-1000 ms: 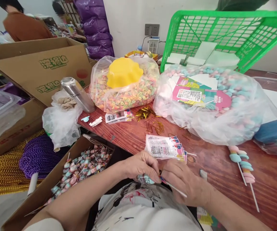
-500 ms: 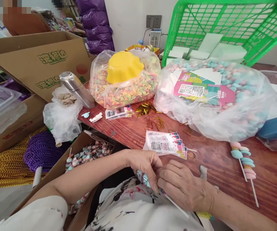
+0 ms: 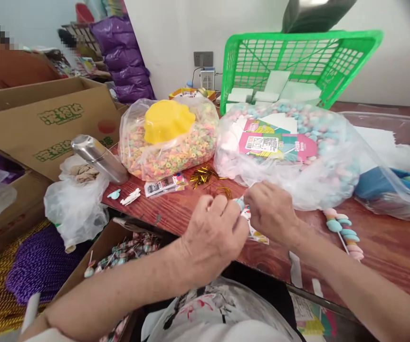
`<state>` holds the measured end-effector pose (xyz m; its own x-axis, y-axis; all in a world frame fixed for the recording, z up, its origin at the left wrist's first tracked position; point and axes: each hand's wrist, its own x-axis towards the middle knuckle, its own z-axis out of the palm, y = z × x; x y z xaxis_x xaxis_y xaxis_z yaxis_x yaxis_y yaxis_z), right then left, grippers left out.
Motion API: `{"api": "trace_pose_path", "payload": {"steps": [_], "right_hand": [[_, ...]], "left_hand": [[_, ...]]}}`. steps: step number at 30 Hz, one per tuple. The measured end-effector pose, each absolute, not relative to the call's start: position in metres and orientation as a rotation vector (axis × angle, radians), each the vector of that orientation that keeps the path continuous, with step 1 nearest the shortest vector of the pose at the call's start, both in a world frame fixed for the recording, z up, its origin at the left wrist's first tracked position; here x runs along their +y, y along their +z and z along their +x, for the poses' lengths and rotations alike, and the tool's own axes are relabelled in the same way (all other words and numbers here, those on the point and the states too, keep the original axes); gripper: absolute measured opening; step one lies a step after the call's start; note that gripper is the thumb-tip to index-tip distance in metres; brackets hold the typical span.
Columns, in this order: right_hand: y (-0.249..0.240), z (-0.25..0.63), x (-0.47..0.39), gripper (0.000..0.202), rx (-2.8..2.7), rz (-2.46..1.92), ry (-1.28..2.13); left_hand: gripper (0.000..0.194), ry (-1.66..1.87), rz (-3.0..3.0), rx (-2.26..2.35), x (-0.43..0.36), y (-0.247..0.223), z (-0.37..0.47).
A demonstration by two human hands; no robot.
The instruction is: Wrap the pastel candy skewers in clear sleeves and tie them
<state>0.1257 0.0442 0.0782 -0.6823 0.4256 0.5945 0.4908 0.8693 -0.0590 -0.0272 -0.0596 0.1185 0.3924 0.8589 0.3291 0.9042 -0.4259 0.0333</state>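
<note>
My left hand (image 3: 215,232) is closed around a marshmallow candy stick, and a pale blue piece of the candy stick (image 3: 239,203) shows past the fingers. Right beside it, my right hand (image 3: 271,209) has its fingers pinched together at the candy's end; what they grip is hidden. Printed label bags (image 3: 260,236) lie on the table beneath and partly behind my hands. Just beyond is a small pile of gold twist ties (image 3: 203,175). Two candy sticks (image 3: 349,235) rest on the table to the right.
Behind stand a bag of colourful ring candy (image 3: 169,164) with a yellow dish (image 3: 169,121), a bag of pink and blue candy (image 3: 333,156), and a green basket (image 3: 302,35). A steel flask (image 3: 100,159) leans left. Below sits a carton of candy sticks (image 3: 129,251).
Both hands have risen from my lap and moved forward over the table with the candy stick. My right hand has shifted to the candy's far end. The view has tilted up.
</note>
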Motion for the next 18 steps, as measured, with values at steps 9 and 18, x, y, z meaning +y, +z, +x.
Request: {"api": "trace_pose_path", "payload": {"steps": [9, 18], "right_hand": [[0.078, 0.11, -0.021, 0.02, -1.794, -0.75, 1.233], [0.056, 0.102, -0.015, 0.019, -1.541, -0.799, 1.394]], "left_hand": [[0.024, -2.782, -2.347, -1.983, -0.037, 0.075, -0.044], [0.044, -2.923, -2.475, -2.271, -0.071, 0.064, -0.04]]}}
